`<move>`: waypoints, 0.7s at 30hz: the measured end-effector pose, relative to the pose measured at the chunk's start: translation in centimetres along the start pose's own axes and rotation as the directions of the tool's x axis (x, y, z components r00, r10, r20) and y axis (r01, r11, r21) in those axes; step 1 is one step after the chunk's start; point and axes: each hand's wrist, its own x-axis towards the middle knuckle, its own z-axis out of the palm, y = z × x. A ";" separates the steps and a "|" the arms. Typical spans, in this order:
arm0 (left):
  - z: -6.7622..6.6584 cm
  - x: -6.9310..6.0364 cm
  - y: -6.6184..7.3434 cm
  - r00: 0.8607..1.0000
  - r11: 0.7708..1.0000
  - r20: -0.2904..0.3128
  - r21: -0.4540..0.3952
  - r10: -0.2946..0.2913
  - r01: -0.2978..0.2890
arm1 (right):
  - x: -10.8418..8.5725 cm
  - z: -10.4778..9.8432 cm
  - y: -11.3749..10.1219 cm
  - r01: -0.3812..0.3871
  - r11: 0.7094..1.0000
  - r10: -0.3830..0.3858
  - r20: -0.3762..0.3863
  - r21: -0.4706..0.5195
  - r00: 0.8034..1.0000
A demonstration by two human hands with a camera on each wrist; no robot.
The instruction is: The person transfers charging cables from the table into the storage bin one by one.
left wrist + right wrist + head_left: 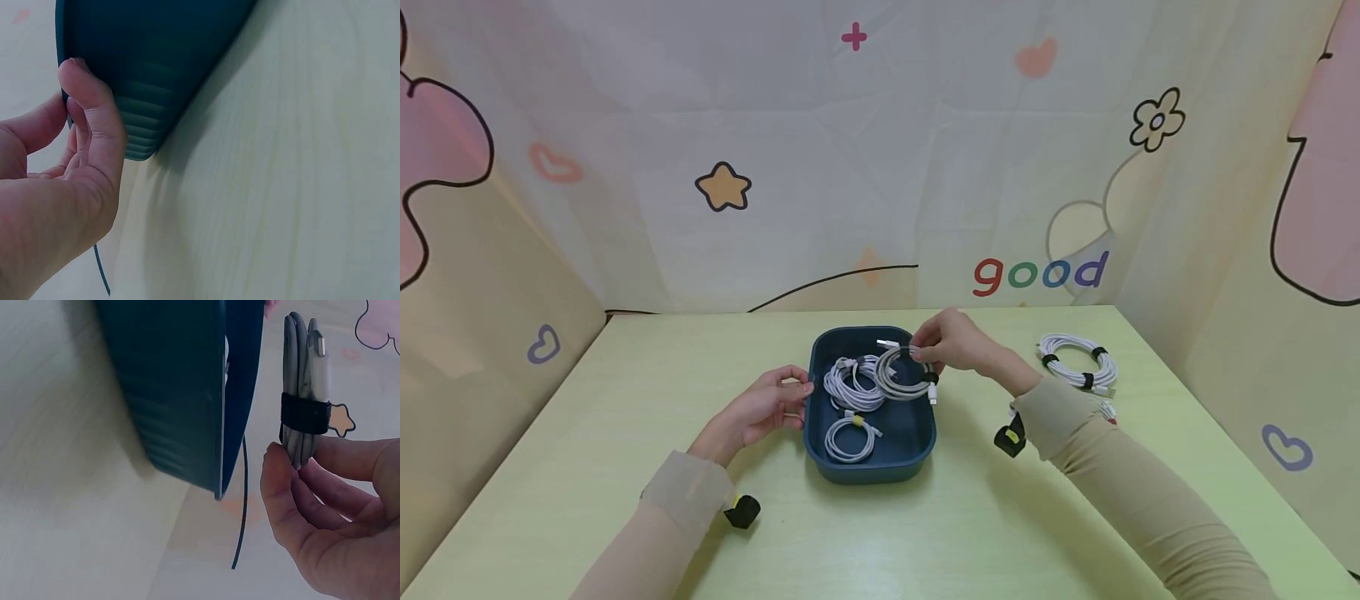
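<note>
My right hand (957, 342) pinches a coiled grey charging cable (897, 392) above the right side of a dark blue plastic bin (871, 477). A black strap (305, 414) binds this coil, and its white plug shows in the right wrist view. At the bin's left wall is my left hand (766, 408), its thumb and fingers pinching the rim (60, 37). Inside the bin lie a larger white coiled cable (837, 388) and a smaller white coil (848, 458) with a yellow tie. The held coil partly hides the bin's right inside.
On the table (880, 550) to the right lies a thick white cable coil (1066, 340) with black straps. Another white cable end (1107, 411) with a bit of red shows partly behind my right sleeve. A printed cloth backdrop (820, 125) stands along the table's back and sides.
</note>
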 end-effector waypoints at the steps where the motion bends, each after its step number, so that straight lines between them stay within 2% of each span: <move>1: 0.0 0.0 0.0 1.000 1.000 -0.001 -0.001 -0.001 0.001 | 0.0 0.2 -0.1 0.008 1.000 -0.008 0.006 -0.002 1.000; 15: -0.1 0.1 -0.3 0.999 1.000 0.027 -0.014 0.021 -0.021 | 0.0 2.7 -1.1 0.055 0.998 -0.053 0.078 -0.016 0.996; 18: -0.1 0.1 -0.3 0.999 1.000 0.026 -0.021 0.018 -0.018 | 0.1 2.9 -1.0 0.091 0.995 -0.087 0.108 -0.033 0.990; 21: -0.1 0.0 -0.3 1.000 1.000 0.025 -0.024 0.019 -0.018 | 0.0 2.9 -0.8 0.154 0.983 -0.142 0.113 -0.102 0.983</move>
